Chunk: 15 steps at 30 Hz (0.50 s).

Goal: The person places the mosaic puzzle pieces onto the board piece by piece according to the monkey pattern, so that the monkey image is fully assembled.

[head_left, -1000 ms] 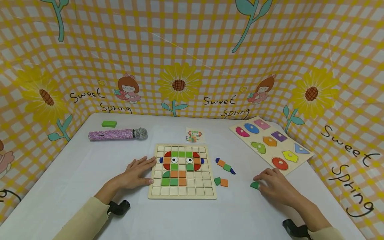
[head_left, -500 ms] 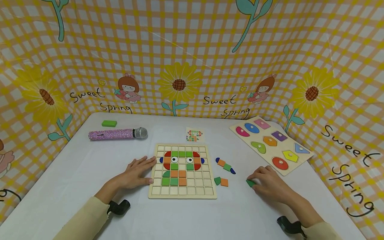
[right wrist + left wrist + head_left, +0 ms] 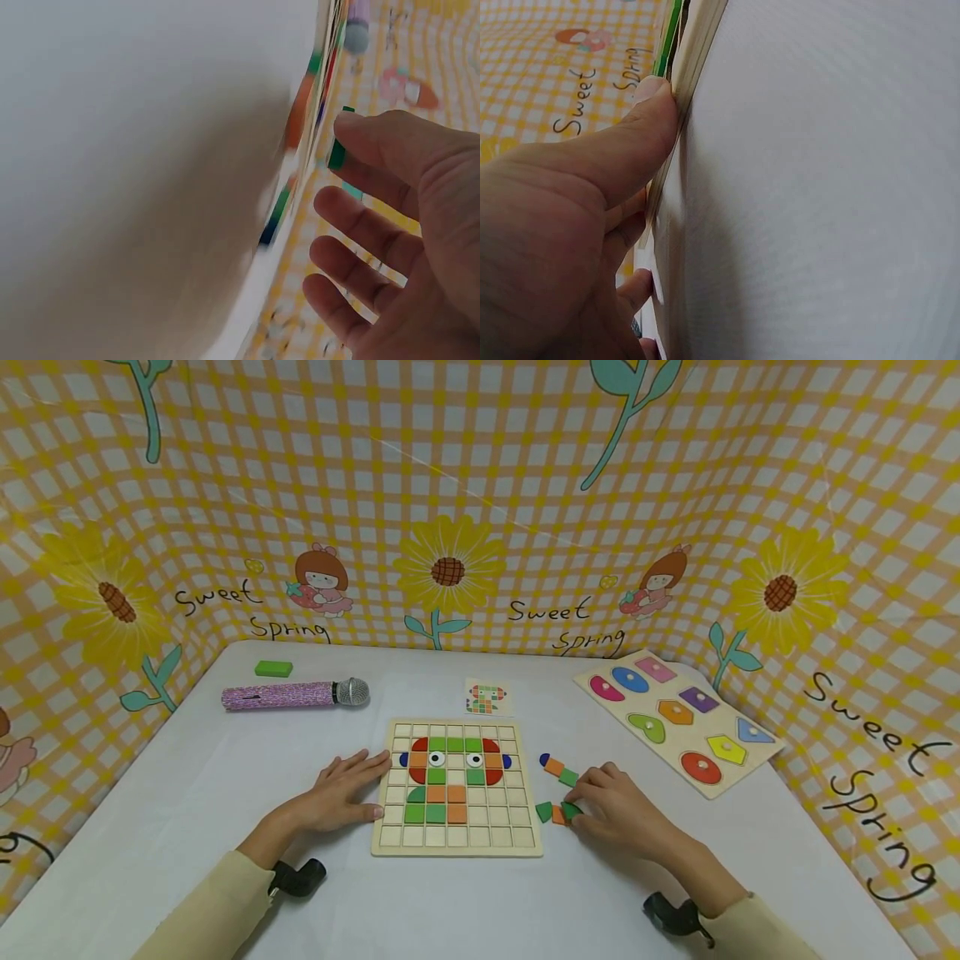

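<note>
My right hand (image 3: 618, 806) pinches a dark green quarter-round mosaic tile (image 3: 572, 810) between thumb and finger, over a loose orange square tile (image 3: 558, 815). In the right wrist view the green tile (image 3: 337, 154) stands out at the thumb tip, the other fingers spread apart. My left hand (image 3: 341, 793) rests with its fingers against the left edge of the wooden grid board (image 3: 457, 843). The left wrist view has the thumb (image 3: 652, 105) at the board's side. Red, green, orange and blue tiles with two eye tiles form a figure in the grid.
Beside the board lie another green tile (image 3: 543, 812), a blue tile (image 3: 544, 760), an orange square (image 3: 554, 767) and a green square (image 3: 568, 777). A pattern card (image 3: 489, 697), microphone (image 3: 292, 696), green block (image 3: 273, 669) and knobbed shape puzzle (image 3: 660, 727) are farther back.
My right hand has carried the green tile left across the table, from near the shape puzzle to the loose tiles beside the grid board. The left hand has stayed still.
</note>
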Each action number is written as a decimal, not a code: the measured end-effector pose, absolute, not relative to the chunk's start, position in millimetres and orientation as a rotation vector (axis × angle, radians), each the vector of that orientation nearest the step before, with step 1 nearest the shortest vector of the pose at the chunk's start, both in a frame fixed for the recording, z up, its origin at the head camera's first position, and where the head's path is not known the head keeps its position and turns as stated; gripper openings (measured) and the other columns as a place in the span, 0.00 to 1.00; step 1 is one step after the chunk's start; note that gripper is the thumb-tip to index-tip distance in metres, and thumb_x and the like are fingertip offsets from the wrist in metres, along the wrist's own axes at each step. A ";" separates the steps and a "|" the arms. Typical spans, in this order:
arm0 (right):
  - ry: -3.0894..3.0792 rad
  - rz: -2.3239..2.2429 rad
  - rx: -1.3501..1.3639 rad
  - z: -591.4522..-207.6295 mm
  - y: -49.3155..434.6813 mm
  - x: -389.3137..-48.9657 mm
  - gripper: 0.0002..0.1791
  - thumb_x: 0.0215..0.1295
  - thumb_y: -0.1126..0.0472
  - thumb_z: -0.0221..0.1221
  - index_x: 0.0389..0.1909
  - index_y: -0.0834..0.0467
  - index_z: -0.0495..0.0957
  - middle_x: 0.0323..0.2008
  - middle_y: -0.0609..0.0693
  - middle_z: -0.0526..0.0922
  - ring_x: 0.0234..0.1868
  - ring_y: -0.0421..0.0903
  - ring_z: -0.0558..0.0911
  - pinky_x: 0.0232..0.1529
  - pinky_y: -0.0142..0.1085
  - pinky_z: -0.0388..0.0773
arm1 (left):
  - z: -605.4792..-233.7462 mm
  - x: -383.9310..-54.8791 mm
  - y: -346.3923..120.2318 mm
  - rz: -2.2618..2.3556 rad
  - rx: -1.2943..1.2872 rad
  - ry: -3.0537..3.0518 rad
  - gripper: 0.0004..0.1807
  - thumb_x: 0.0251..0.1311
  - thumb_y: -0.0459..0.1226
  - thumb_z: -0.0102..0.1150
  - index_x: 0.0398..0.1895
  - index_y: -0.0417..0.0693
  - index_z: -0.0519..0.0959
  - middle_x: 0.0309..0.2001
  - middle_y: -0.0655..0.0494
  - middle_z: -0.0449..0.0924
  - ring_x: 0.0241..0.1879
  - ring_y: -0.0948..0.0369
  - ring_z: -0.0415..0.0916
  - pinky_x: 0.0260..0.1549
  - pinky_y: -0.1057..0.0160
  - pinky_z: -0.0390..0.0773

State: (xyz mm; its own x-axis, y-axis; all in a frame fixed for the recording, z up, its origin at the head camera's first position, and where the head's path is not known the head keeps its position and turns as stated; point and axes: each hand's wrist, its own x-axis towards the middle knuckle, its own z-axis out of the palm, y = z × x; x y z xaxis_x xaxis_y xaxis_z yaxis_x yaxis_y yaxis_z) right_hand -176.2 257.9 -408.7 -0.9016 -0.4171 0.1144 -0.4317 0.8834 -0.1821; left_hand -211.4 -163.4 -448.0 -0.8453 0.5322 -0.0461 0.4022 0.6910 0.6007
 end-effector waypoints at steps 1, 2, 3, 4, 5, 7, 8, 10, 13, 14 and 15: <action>-2.970 0.313 0.692 -408.7 251.3 -176.9 0.12 0.49 0.57 0.70 0.37 0.50 0.84 0.37 0.42 0.79 0.44 0.42 0.70 0.46 0.40 0.74 | -448.1 -211.4 -163.4 0.879 0.752 2.685 0.40 0.59 0.48 0.60 0.72 0.47 0.57 0.75 0.47 0.50 0.74 0.41 0.38 0.68 0.34 0.31; -2.958 0.313 0.714 -408.9 244.9 -177.8 0.12 0.49 0.56 0.70 0.37 0.50 0.84 0.37 0.42 0.79 0.44 0.42 0.70 0.45 0.40 0.74 | -447.9 -211.4 -163.4 0.880 0.753 2.686 0.40 0.59 0.48 0.60 0.72 0.47 0.57 0.75 0.47 0.50 0.74 0.42 0.38 0.68 0.35 0.31; -2.946 0.313 0.738 -409.2 238.6 -178.6 0.12 0.49 0.56 0.70 0.37 0.50 0.84 0.36 0.42 0.79 0.43 0.42 0.69 0.45 0.39 0.73 | -447.7 -211.2 -163.5 0.881 0.753 2.686 0.40 0.59 0.48 0.60 0.72 0.46 0.57 0.75 0.47 0.50 0.74 0.42 0.38 0.68 0.35 0.31; -2.936 0.314 0.761 -409.6 232.5 -179.3 0.12 0.49 0.56 0.70 0.37 0.51 0.84 0.36 0.42 0.78 0.43 0.41 0.69 0.44 0.37 0.72 | -447.5 -211.0 -163.5 0.881 0.758 2.688 0.40 0.59 0.48 0.60 0.72 0.46 0.57 0.75 0.47 0.50 0.74 0.41 0.38 0.68 0.34 0.32; -2.926 0.320 0.781 -410.1 226.8 -180.0 0.12 0.50 0.56 0.70 0.37 0.51 0.84 0.36 0.41 0.78 0.42 0.41 0.68 0.43 0.36 0.71 | -447.2 -210.8 -163.6 0.882 0.761 2.688 0.40 0.59 0.48 0.60 0.72 0.46 0.57 0.75 0.46 0.50 0.74 0.41 0.38 0.68 0.34 0.32; -2.905 0.329 0.825 -411.2 215.6 -181.3 0.12 0.50 0.55 0.69 0.37 0.51 0.84 0.36 0.42 0.78 0.42 0.40 0.67 0.41 0.34 0.70 | -446.5 -210.5 -163.7 0.884 0.757 2.684 0.40 0.59 0.49 0.59 0.72 0.46 0.57 0.75 0.47 0.50 0.74 0.41 0.38 0.68 0.35 0.31; -2.899 0.330 0.837 -411.6 210.2 -181.8 0.12 0.50 0.55 0.69 0.37 0.51 0.84 0.37 0.42 0.78 0.41 0.40 0.67 0.40 0.33 0.69 | -446.1 -210.3 -163.7 0.884 0.757 2.683 0.40 0.59 0.49 0.59 0.72 0.46 0.56 0.75 0.46 0.50 0.74 0.41 0.38 0.68 0.35 0.31; -2.895 0.328 0.858 -412.2 199.8 -182.3 0.12 0.50 0.54 0.69 0.37 0.51 0.84 0.37 0.42 0.78 0.41 0.40 0.66 0.39 0.33 0.67 | -445.7 -210.5 -163.7 0.882 0.762 2.683 0.41 0.59 0.49 0.59 0.72 0.46 0.57 0.75 0.46 0.50 0.74 0.40 0.38 0.68 0.34 0.32; -2.904 0.311 0.854 -413.2 185.1 -182.7 0.12 0.51 0.53 0.69 0.37 0.50 0.84 0.37 0.42 0.78 0.40 0.40 0.66 0.40 0.33 0.67 | -445.0 -210.5 -163.7 0.881 0.751 2.678 0.41 0.59 0.49 0.59 0.72 0.46 0.57 0.75 0.47 0.50 0.74 0.41 0.38 0.68 0.35 0.31; -2.908 0.301 0.850 -413.5 180.7 -182.8 0.12 0.51 0.52 0.69 0.37 0.50 0.84 0.37 0.42 0.79 0.41 0.40 0.67 0.40 0.33 0.67 | -445.0 -210.5 -163.7 0.879 0.753 2.679 0.40 0.59 0.49 0.59 0.72 0.46 0.57 0.75 0.47 0.50 0.74 0.41 0.38 0.68 0.34 0.32; -2.912 0.295 0.847 -413.6 176.3 -182.8 0.12 0.51 0.52 0.69 0.36 0.50 0.84 0.37 0.42 0.79 0.41 0.40 0.67 0.40 0.33 0.67 | -445.1 -210.6 -163.9 0.874 0.759 2.682 0.40 0.59 0.50 0.59 0.72 0.45 0.57 0.75 0.46 0.50 0.74 0.40 0.38 0.68 0.34 0.32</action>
